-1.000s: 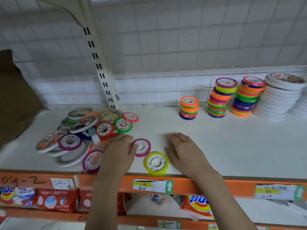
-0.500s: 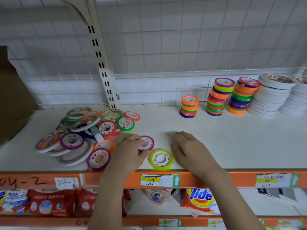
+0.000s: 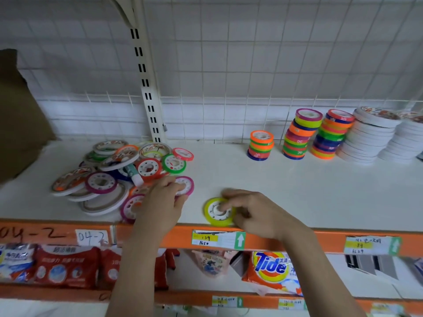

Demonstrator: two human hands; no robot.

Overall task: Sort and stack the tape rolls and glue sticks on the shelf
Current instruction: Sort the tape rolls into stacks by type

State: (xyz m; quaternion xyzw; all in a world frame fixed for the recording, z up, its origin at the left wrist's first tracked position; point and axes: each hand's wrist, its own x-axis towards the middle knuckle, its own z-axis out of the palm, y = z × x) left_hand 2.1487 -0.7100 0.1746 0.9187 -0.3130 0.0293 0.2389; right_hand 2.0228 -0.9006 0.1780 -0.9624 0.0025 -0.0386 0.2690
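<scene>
Yellow tape roll (image 3: pixel 218 211) under right hand (image 3: pixel 256 213) fingertips

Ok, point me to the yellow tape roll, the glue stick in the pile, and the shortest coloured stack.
yellow tape roll (image 3: pixel 211 216): head view, on its left rim.
glue stick (image 3: pixel 134 175): head view, on its tube amid the pile.
shortest coloured stack (image 3: pixel 261 138): head view, on the top orange roll.

Shelf (image 3: pixel 297 191): loose heap of tape rolls (image 3: pixel 109 175) at left, a glue stick (image 3: pixel 135 176) lying among them. Near the front edge — left hand (image 3: pixel 163 202) on one roll (image 3: pixel 186 185) beside the heap; right hand (image 3: pixel 254 213) on a lone roll (image 3: pixel 217 211) just right of it. Stacked rolls (image 3: pixel 320 136) stand at back right, in a row along the wall — well apart from the heap.
</scene>
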